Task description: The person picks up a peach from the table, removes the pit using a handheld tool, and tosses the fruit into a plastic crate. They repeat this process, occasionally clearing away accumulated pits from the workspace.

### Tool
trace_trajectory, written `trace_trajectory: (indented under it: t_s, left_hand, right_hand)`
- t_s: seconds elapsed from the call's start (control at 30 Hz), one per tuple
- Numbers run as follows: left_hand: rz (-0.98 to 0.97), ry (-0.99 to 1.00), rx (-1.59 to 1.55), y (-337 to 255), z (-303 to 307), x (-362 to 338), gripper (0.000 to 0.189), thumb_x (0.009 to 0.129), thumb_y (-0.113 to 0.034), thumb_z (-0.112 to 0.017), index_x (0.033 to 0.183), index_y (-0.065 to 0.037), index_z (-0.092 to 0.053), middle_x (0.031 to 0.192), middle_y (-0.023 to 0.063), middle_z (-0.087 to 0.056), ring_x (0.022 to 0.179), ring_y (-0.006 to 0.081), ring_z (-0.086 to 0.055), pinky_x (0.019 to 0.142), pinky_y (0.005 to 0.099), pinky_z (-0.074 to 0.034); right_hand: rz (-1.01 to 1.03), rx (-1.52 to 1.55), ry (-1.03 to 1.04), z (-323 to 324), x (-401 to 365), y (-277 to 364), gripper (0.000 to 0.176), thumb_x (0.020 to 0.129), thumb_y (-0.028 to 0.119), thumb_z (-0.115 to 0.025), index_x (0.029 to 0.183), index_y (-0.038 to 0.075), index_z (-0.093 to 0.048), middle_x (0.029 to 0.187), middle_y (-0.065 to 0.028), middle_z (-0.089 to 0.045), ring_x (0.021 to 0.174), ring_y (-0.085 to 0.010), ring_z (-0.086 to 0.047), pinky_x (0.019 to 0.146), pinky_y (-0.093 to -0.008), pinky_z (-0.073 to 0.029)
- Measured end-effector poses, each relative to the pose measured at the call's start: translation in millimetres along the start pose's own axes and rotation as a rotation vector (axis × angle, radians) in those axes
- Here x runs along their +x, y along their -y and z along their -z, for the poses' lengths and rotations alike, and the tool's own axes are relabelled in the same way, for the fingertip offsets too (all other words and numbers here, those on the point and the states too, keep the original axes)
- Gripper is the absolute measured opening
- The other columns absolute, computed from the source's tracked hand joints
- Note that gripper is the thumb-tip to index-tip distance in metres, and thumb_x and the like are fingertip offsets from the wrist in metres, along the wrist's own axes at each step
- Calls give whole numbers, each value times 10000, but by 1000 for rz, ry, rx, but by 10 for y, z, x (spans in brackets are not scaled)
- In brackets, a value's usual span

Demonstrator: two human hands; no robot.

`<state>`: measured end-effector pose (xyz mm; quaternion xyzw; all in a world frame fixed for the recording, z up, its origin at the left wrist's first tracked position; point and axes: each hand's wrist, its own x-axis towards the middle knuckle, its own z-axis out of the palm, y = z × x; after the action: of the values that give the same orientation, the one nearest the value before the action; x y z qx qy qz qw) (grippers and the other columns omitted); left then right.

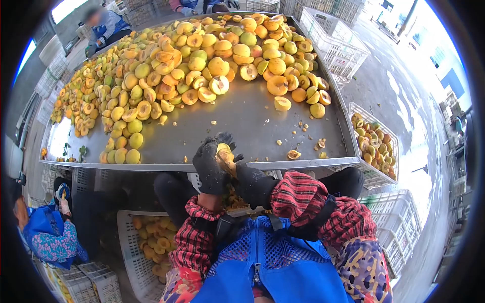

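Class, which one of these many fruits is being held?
The yellow fruit between the gloved left hand and gloved right hand; the heaped fruits on the metal table lie unheld.

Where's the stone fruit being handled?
Head view, just left of centre: the stone fruit is between the gloved left hand and right hand, at the metal table's near edge.

Near head-height view, forward and down across metal table [237, 113]

Smooth-skinned fruit [219, 66] up top, and here's glossy metal gleaming across the tabletop [242, 112] mid-frame! Matt gloves [208, 167] at centre, cloth sleeves [302, 194] below, hard plastic crate [396, 222] lower right.
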<state>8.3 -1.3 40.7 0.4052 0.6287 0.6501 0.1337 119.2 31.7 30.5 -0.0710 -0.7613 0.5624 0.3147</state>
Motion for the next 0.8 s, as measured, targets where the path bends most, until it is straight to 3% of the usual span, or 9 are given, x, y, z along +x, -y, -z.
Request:
trace_trajectory:
  t_s: [0.07,0.13,0.27,0.37,0.43,0.57,0.63,0.67,0.8]
  left_hand:
    - [-207,24,223,82,47,-19,234,829,-158,-587,1002,-2,-612,853,96,-651,774,205,-645,694,333,-529]
    - [79,95,-412,481,35,-84,240,852,-169,-575,1029,-7,-593,878,97,-640,782,210,-640,695,333,-532]
    - [133,50,-433,607,-20,-150,237,879,-168,-561,1051,-5,-574,913,107,-629,787,211,-636,680,328,-541]
    - [-12,-2,-234,261,-10,-108,224,871,-163,-569,1012,10,-587,896,108,-632,774,209,-635,667,327,-544]
    - [126,-12,-432,-7,-2,-62,224,863,-163,-569,989,20,-604,878,105,-635,755,210,-635,660,337,-549]
    - [274,-62,-603,-276,12,-18,241,883,-136,-492,946,55,-624,862,120,-647,741,202,-646,661,337,-555]
    - [-70,-17,-135,-180,56,-17,222,869,-137,-515,926,47,-624,849,120,-644,729,207,-643,647,332,-553]
    - [-239,8,101,-140,71,-17,213,862,-137,-526,916,44,-624,842,120,-642,723,209,-642,640,330,-552]
    - [241,-7,-469,-189,-39,-56,308,878,-218,-511,1036,38,-579,910,147,-622,723,240,-631,625,361,-574]
  right_hand:
    - [-282,-16,114,92,68,297,571,802,-2,-447,1354,13,-299,954,-201,-596,550,-247,-627,409,-324,-519]
    - [-565,-32,228,197,149,662,568,801,1,-456,1348,7,-301,944,-202,-598,545,-251,-626,407,-325,-514]
    - [-927,83,236,252,200,1051,529,802,8,-457,1314,-12,-326,867,-189,-610,527,-247,-621,358,-299,-473]
    - [-953,41,265,268,285,1152,456,824,68,-506,1260,-12,-399,893,-177,-616,598,-238,-638,440,-312,-507]
    - [-546,-293,289,289,174,939,436,832,102,-542,1243,1,-439,928,-163,-619,682,-221,-644,549,-332,-526]
    - [-907,562,-67,105,145,292,437,832,133,-590,1231,1,-470,990,-178,-612,817,-236,-636,716,-367,-515]
    - [-1055,862,-156,104,172,344,484,829,100,-582,1279,3,-432,1009,-187,-608,841,-244,-632,739,-366,-511]
    - [-950,754,-98,119,157,405,520,823,73,-567,1311,9,-398,1020,-187,-605,844,-245,-631,744,-363,-512]
    - [-334,-34,134,128,37,563,679,788,-28,-493,1418,50,-250,1047,-172,-598,833,-239,-631,739,-350,-522]
